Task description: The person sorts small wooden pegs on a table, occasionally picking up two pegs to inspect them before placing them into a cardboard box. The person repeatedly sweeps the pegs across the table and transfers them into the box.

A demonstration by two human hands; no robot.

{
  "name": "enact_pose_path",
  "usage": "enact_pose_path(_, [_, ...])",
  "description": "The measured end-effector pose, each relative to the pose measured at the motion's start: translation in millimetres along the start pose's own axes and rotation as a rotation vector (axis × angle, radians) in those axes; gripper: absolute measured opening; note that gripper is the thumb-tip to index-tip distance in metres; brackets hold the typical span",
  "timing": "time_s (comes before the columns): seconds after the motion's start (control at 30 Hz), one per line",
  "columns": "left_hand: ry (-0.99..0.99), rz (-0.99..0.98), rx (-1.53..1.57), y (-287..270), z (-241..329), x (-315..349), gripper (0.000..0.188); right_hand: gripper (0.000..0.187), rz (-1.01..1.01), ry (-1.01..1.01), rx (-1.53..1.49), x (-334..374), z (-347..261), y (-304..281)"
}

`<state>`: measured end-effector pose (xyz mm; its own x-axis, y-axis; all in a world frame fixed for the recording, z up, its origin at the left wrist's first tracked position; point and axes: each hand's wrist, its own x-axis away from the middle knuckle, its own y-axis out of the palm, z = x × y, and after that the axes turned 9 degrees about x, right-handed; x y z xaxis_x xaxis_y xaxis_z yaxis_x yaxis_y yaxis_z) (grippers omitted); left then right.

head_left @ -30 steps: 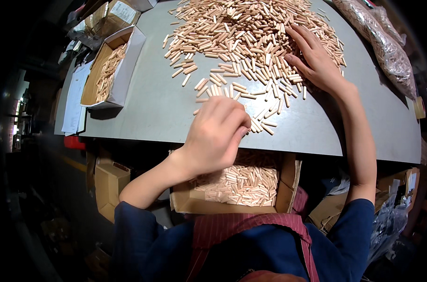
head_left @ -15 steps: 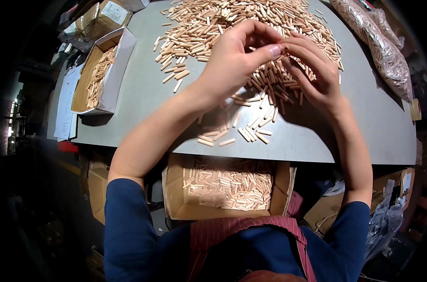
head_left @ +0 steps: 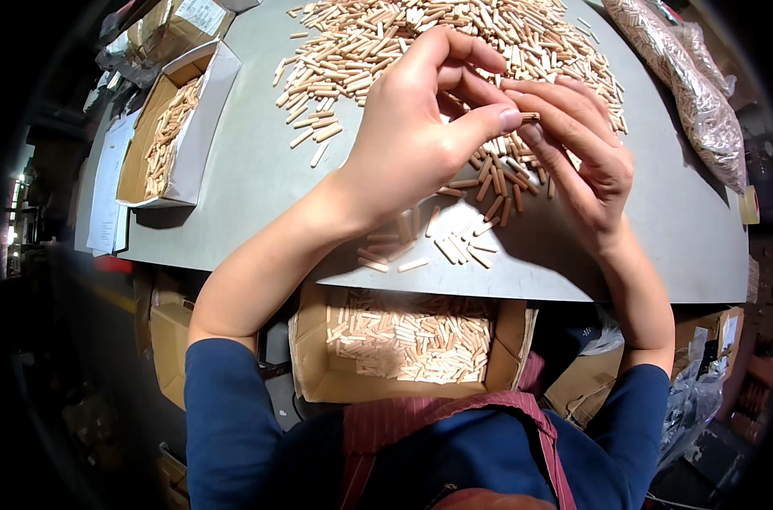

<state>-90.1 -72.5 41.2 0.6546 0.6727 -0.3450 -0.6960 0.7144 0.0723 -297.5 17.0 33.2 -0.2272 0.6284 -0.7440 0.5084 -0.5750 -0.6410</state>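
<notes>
Above a big pile of short wooden dowels [head_left: 352,64], my two hands meet fingertip to fingertip. A single dowel [head_left: 531,116] shows between them, its end poking out past my left thumb. My left hand [head_left: 425,119] pinches it with the thumb; the fingers curl behind and partly hide it. From the other side, my right hand [head_left: 586,149] has thumb and forefinger closed on the same dowel. Below the hands, several loose dowels [head_left: 463,242] lie scattered near the table's front edge, some in shadow.
A white carton [head_left: 210,110] of dowels stands left on the grey table [head_left: 259,170], beside paper sheets [head_left: 110,191]. A clear bag of dowels [head_left: 688,93] lies at the right. Below the front edge, an open cardboard box [head_left: 318,374] holds more dowels.
The dowel between my fingertips has come into plain sight. My right hand has shifted slightly right and down, and my left hand sits a little lower. The whole view has moved slightly.
</notes>
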Motion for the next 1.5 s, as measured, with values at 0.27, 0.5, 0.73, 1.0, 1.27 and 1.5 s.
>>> enact_pose_path(0.27, [-0.064, 0.011, -0.038, -1, 0, 1, 0.04, 0.027, -0.022, 0.609, -0.878, 12, -25, 7])
enact_pose_path(0.5, [-0.134, -0.013, -0.063, -4, -1, -1, 0.033, 0.032, -0.117, 0.85, -1.074, 12, -25, 1])
enact_pose_path(0.73, [-0.125, -0.049, -0.023, -5, -4, -2, 0.027, 0.026, -0.063, 0.86, -1.185, 9, -23, 7])
enact_pose_path(1.0, [-0.058, -0.038, -0.082, -5, -4, 0, 0.016, 0.026, -0.203, 0.767, -1.221, 16, -20, 12])
enact_pose_path(1.27, [0.034, -0.048, -0.251, -7, -1, 2, 0.01, 0.025, -0.224, 0.788, -1.177, 16, -23, 14])
enact_pose_path(1.5, [0.096, -0.072, -0.338, -8, -1, 3, 0.011, 0.027, -0.265, 0.835, -1.15, 14, -23, 12])
